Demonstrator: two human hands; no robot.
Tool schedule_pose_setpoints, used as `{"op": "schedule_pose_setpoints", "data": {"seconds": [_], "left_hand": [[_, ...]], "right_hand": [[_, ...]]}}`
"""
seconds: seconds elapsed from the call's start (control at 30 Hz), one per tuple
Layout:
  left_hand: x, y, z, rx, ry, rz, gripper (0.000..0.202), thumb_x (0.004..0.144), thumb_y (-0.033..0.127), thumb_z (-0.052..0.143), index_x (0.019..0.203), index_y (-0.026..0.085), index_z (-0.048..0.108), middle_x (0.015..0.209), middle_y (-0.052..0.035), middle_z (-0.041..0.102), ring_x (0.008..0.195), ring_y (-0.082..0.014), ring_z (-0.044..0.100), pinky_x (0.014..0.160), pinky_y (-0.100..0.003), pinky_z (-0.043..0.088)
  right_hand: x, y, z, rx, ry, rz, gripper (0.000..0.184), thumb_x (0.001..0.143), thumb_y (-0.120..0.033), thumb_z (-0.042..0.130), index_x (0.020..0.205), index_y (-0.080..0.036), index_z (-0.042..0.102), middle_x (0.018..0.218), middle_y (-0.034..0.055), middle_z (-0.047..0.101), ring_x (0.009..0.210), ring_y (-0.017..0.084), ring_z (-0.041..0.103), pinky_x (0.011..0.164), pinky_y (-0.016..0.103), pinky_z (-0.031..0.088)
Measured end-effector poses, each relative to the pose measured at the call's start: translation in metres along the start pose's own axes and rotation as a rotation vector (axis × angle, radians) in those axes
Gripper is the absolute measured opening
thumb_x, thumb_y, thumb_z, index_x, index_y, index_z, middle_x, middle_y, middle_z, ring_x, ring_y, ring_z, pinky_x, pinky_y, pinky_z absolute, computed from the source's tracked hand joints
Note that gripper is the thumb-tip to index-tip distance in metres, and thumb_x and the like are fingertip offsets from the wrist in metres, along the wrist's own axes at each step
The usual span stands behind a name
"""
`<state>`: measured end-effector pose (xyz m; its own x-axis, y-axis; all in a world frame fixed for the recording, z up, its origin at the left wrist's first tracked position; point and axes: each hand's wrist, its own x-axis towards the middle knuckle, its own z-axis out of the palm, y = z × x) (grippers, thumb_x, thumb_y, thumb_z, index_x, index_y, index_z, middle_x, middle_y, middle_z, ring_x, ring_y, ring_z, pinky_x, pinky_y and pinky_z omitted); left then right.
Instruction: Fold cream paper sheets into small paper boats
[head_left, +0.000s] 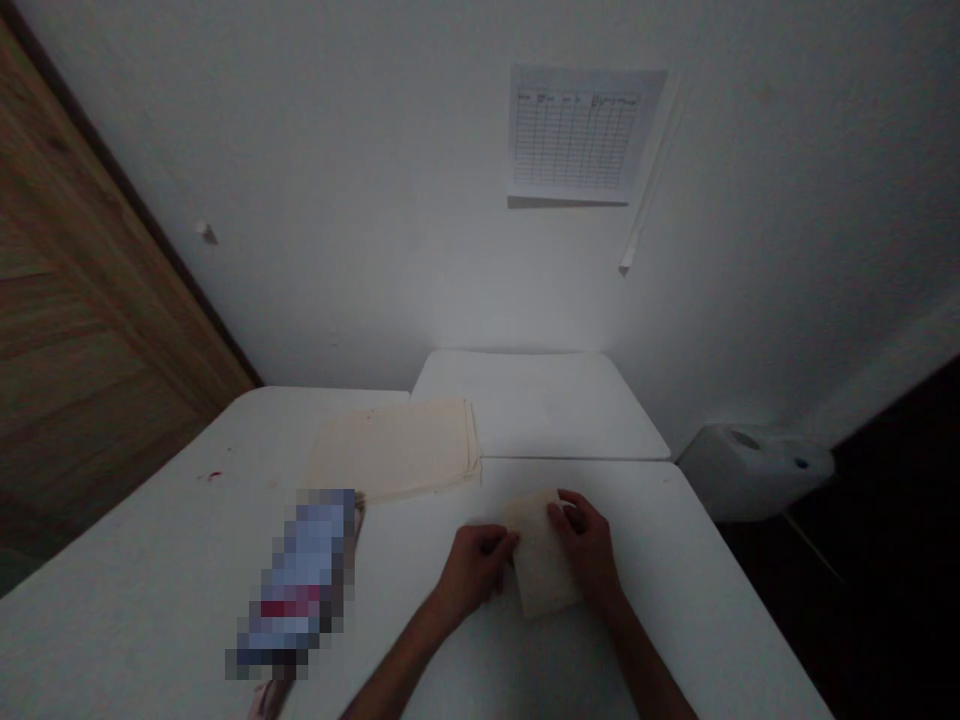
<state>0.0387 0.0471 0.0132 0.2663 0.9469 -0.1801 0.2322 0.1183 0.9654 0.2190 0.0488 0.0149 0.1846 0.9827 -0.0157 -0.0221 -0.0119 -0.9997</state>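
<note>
A small cream rectangle of what looks like cloth [546, 565] is held between my two hands, slightly tilted, over the white table. My left hand [480, 562] pinches its left edge with closed fingers. At the upper right corner, my right hand [587, 540] grips it, thumb on the near face and fingers curled behind. Farther left lies a flat stack of larger cream sheets [397, 445] that look like the same material. Whether the held piece is folded or a pouch, I cannot tell.
A blurred-out bluish object [304, 570] lies left of my left arm. The white table [405, 650] meets a second white surface [547, 400] by the wall. A printed chart [574, 135] hangs above. A white plastic container [757, 475] stands beyond the right edge; a wooden door [82, 260] is at left.
</note>
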Motion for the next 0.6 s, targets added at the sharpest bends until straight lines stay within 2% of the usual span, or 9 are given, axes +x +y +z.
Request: {"op": "schedule_pose_setpoints", "data": {"seconds": [0.43,0.6], "left_hand": [[0.0021,-0.0047,-0.0008,-0.015,-0.011,-0.009,0.048,0.081,0.06,0.052,0.062,0.016,0.057,0.039,0.0048,0.046,0.028,-0.0074,0.036,0.029,-0.019,0.027],[0.0012,-0.0009,-0.0023,-0.015,-0.002,-0.023,0.049,0.08,0.062,0.052,0.062,0.016,0.056,0.039,0.0048,0.047,0.028,-0.007,0.036,0.028,-0.018,0.025]], "right_hand": [[0.0006,0.0001,0.0004,0.028,-0.008,0.003,0.052,0.074,-0.053,0.068,0.108,-0.015,0.059,0.081,0.009,0.072,0.067,0.022,0.065,0.056,0.028,0.05],[0.0008,-0.0023,-0.0013,0.035,0.011,0.023,0.05,0.071,-0.052,0.072,0.102,-0.015,0.061,0.077,0.0079,0.072,0.068,0.023,0.066,0.057,0.029,0.051]]}}
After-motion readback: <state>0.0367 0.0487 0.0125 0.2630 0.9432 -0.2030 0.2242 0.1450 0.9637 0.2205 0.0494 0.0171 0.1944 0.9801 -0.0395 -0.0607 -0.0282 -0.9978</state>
